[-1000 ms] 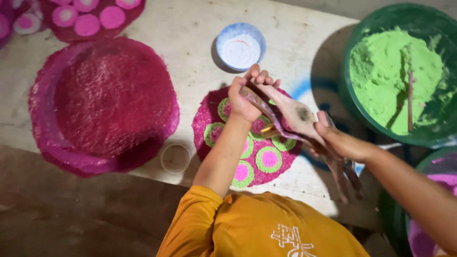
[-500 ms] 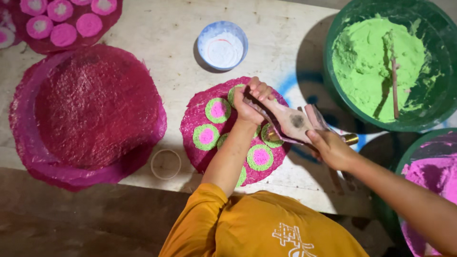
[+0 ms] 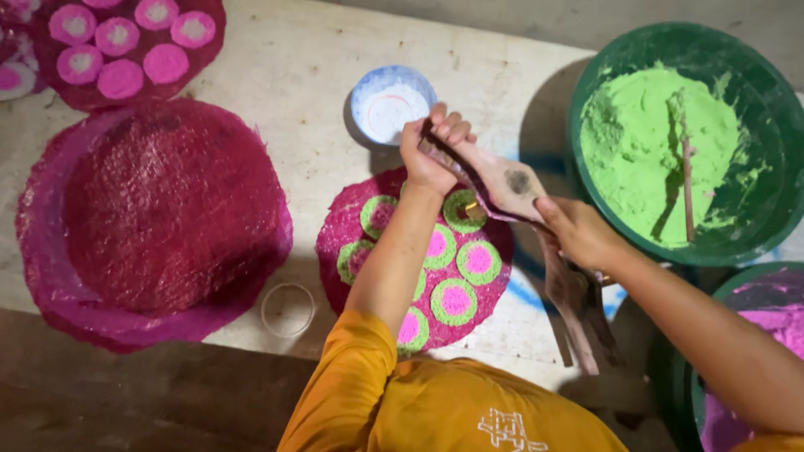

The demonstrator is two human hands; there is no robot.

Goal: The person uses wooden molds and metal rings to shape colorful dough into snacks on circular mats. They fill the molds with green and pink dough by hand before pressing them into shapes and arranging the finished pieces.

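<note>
Leftmost, a large dark-pink fibrous disc (image 3: 159, 218). Then the left hand (image 3: 431, 151) clenched on the top of a stained cloth strip (image 3: 511, 180) above a pink mat (image 3: 352, 222) of green-ringed discs; right hand (image 3: 578, 234) pinching it lower; green powder basin (image 3: 745, 59) rightmost.

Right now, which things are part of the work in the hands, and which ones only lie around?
In use:
- left hand
- right hand
- stained cloth, held in both hands
- round mat with green-pink discs, under the hands

Lying about:
- green powder tub
- small bowl
- big red mat
- clear ring
</note>
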